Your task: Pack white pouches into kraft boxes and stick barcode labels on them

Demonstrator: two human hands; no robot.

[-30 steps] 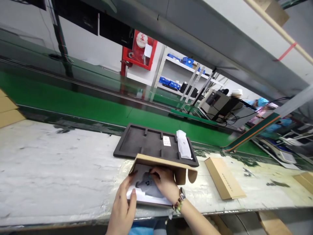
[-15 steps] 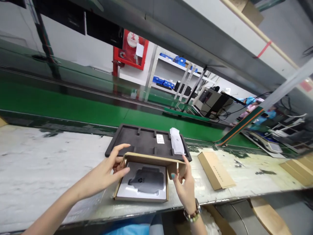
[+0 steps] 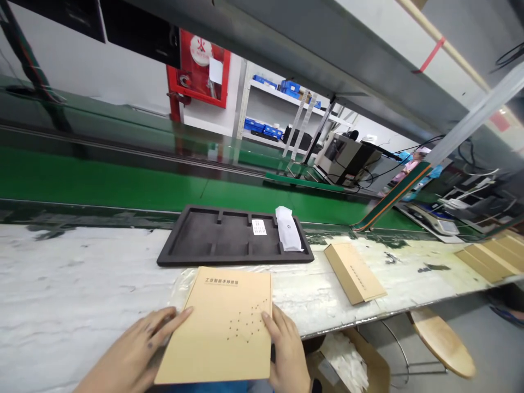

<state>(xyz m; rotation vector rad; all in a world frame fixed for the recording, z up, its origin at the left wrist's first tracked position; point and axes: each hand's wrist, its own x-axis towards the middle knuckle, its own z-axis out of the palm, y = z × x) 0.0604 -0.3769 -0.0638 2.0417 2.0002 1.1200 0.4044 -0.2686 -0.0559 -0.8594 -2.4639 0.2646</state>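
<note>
Where it lies: as the counter (image 3: 61, 305) carries everything here, the closed kraft box (image 3: 223, 327) sits at its near edge, lid down, overhanging toward the person.
Foam tray: the dark foam tray (image 3: 229, 243) lies just behind the box toward the far edge, with a white pouch (image 3: 287, 236) in its right end compartment and a small label (image 3: 258, 227) beside that.
Second carton: a slimmer flat carton (image 3: 354, 272) lies to the right, apart from the box.
Left hand: the left hand (image 3: 135, 355) rests flat against the box's left edge, fingers (image 3: 174, 318) spread and holding nothing.
Right hand: the right hand (image 3: 289, 355) presses the right edge, fingers together.
Handling: likely light, stiff cardboard with a smooth, slightly slippery lid.
Hold: best taken by both long sides, since the lid could spring open.
</note>
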